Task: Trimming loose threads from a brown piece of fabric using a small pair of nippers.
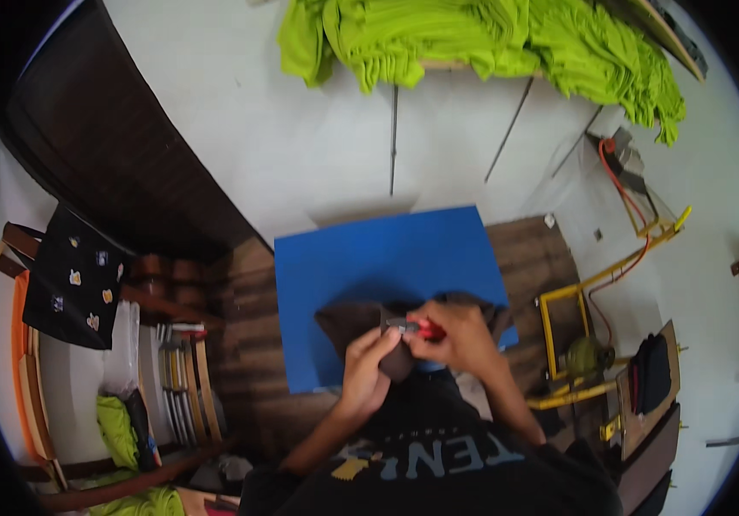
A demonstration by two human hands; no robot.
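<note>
Dark brown cloth [348,323] lies bunched across the near part of a blue tabletop [386,249]. My left hand [366,368] is closed on a fold of this cloth, thumb on top, and part of the fold hangs over the near edge. Gripped in my right hand [462,340] is a small red-handled tool [428,329] with a grey metal head. Its head meets the cloth by my left thumb; whether it is pliers or snips I cannot tell. My fingers hide much of the handle.
Bright green cloth [438,39] is piled on a wall shelf beyond the table. To the right stands a yellow metal frame [546,335] with a red hose [614,277]. A black bag [77,275] hangs at left, above a rack of upright boards [184,387].
</note>
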